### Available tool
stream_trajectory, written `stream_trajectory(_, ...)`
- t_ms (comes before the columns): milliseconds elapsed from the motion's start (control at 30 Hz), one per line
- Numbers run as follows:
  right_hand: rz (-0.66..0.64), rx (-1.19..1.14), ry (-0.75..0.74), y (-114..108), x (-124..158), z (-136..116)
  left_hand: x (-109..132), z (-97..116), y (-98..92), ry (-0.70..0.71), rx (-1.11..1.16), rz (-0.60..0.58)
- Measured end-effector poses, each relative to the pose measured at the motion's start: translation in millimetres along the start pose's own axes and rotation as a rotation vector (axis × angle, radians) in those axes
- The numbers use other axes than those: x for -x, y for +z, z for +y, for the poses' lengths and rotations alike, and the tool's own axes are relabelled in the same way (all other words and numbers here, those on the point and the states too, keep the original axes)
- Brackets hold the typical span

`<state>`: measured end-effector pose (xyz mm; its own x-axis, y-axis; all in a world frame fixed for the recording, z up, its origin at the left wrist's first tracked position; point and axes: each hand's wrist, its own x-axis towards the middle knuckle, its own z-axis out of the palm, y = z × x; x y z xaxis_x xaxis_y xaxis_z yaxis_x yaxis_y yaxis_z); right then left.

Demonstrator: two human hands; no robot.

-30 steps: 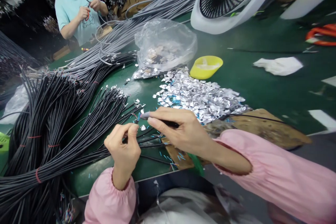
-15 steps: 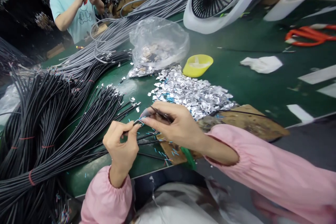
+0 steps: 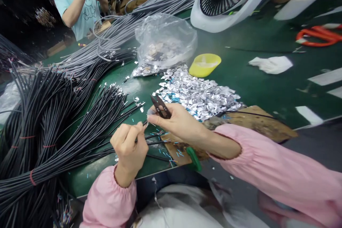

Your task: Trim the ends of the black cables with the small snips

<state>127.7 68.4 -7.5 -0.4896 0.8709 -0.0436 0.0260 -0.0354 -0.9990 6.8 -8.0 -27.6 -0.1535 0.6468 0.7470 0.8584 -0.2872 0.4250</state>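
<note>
My left hand (image 3: 130, 146) is closed in a pinch round the end of a thin black cable (image 3: 153, 136), close to the table's near edge. My right hand (image 3: 178, 123) grips small black snips (image 3: 160, 107), blades pointing up and away, while its fingertips pinch a bit of foil at the cable's tip. Both hands sit just above a worn wooden board (image 3: 256, 124). A big bundle of black cables (image 3: 53, 131) lies to the left, ends toward my hands. A heap of silver foil scraps (image 3: 197, 94) lies just beyond my right hand.
On the green table (image 3: 256, 85): a clear plastic bag (image 3: 165, 41) of scraps, a yellow dish (image 3: 204, 65), a white fan (image 3: 229, 0), a white rag (image 3: 271, 65), orange-handled scissors (image 3: 317, 35). Grey cables (image 3: 128, 25) run to the far left, where another person (image 3: 80, 3) works.
My right hand has turned so the snips now point upward and clear of the cable tip. My left hand has shifted slightly right and closed tighter. The other person raised their hands.
</note>
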Motion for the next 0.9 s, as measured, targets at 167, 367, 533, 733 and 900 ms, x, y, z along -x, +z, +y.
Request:
stream_trajectory(167,-0.229,-0.385,0.152,2.4,1.5,3.3,-6.0,-0.7,-1.5,-0.071,0.132,0.002)
stream_trajectory(367,-0.198,-0.142,-0.132,1.3,1.5,-3.0,-7.8,2.5,-3.1,-0.158,0.203,-0.076)
stream_trajectory(533,-0.154,-0.035,-0.169,3.3,-0.5,2.2,-6.0,1.3,-1.7,-0.14,0.085,0.001)
stream_trajectory(733,0.034,0.392,-0.581,-3.5,1.1,-2.0,-9.9,-0.4,-7.4,-0.363,0.317,-0.204)
stream_trajectory(900,0.6,0.45,-0.625,-19.1,-5.2,-5.4,-7.3,-0.6,-9.0,-0.44,0.333,-0.132)
